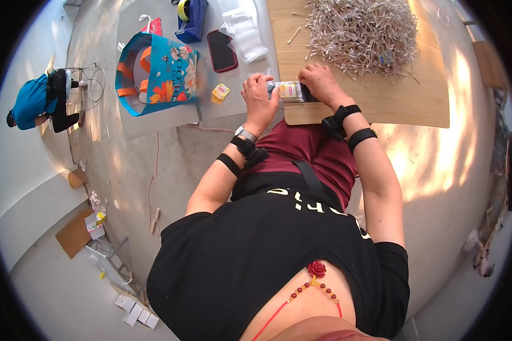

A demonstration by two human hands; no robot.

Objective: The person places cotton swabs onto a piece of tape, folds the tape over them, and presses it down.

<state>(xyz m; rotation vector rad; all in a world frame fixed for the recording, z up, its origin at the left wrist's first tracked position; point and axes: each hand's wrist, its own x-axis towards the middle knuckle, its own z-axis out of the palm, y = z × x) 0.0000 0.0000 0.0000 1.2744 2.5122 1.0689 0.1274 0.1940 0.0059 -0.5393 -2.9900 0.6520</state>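
One left hand [260, 101] and one right hand [322, 85] are holding one pack [290, 91] of cotton swabs. One big heap of swabs [361, 35] is lying nearby, too many for counting. One phone [222, 52], one bag [182, 85] and one tape holder [195, 23] are resting on the bench [213, 116]. One other person [37, 99] is bending over.

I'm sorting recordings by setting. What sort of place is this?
Probably a small, informal workshop: a large heap of loose cotton swabs lies on a wooden tabletop, near a small clear packet of swabs, and a blue tape dispenser stands farther left.
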